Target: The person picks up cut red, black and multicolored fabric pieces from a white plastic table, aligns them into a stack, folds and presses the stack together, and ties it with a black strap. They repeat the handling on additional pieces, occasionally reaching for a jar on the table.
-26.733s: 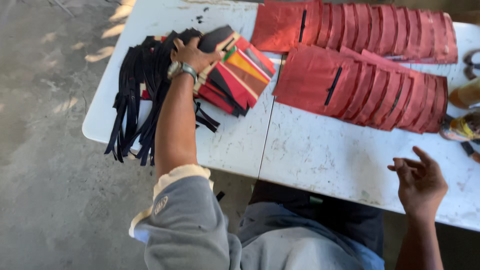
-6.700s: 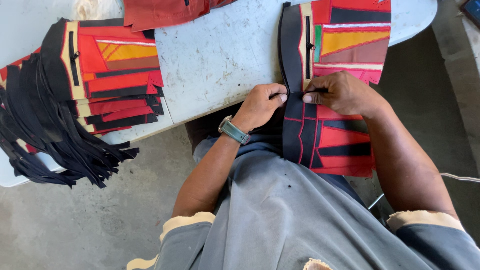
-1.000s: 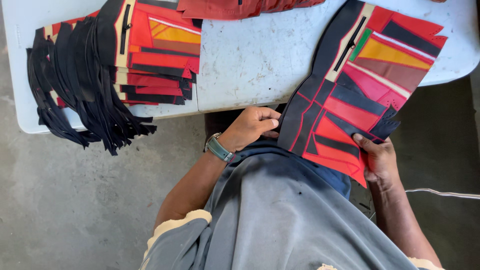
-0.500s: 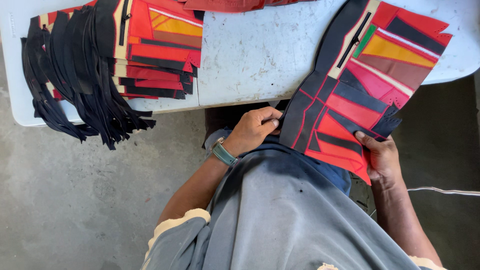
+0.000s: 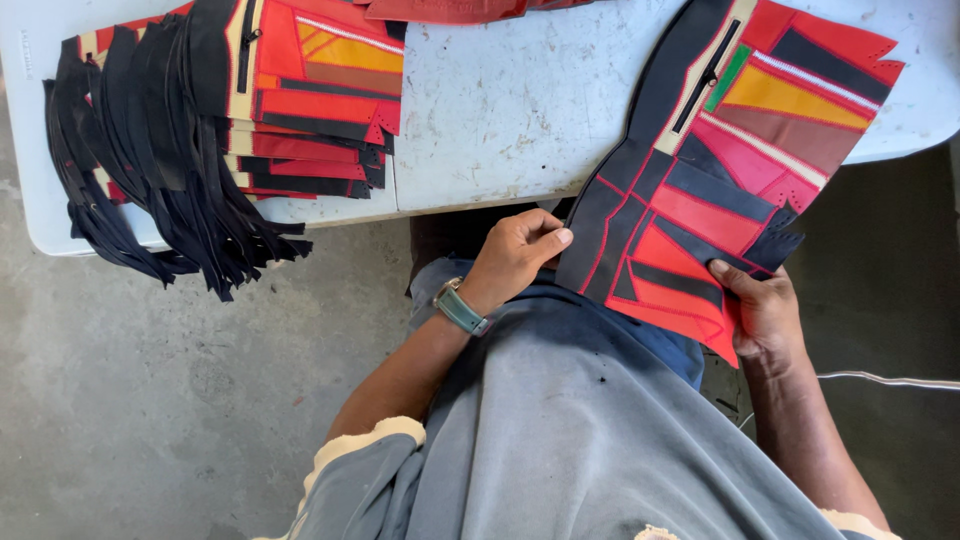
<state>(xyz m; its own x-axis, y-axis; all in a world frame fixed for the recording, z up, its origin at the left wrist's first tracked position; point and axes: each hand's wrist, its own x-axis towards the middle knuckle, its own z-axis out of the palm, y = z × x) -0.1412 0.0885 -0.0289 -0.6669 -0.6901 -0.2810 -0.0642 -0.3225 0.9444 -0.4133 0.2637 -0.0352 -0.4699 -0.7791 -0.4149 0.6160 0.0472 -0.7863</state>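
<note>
I hold a patchwork leather panel [image 5: 720,190] of red, black, orange and brown pieces, with a black zip slot near its top. It lies tilted across the white table's [image 5: 500,110] front edge and over my lap. My left hand [image 5: 520,255], with a grey-green watch on the wrist, pinches the panel's black lower-left edge. My right hand [image 5: 762,312] grips the panel's lower right corner from underneath, thumb on top.
A stack of similar patchwork panels [image 5: 300,100] with long black fringe strips [image 5: 150,190] hanging over the table's edge sits at the left. Red leather pieces [image 5: 450,8] lie at the table's far side. Concrete floor is below; a white cable [image 5: 890,378] runs at right.
The panel has shifted slightly up and to the right in my hands over the last second. Both hands keep their hold on its lower edge.
</note>
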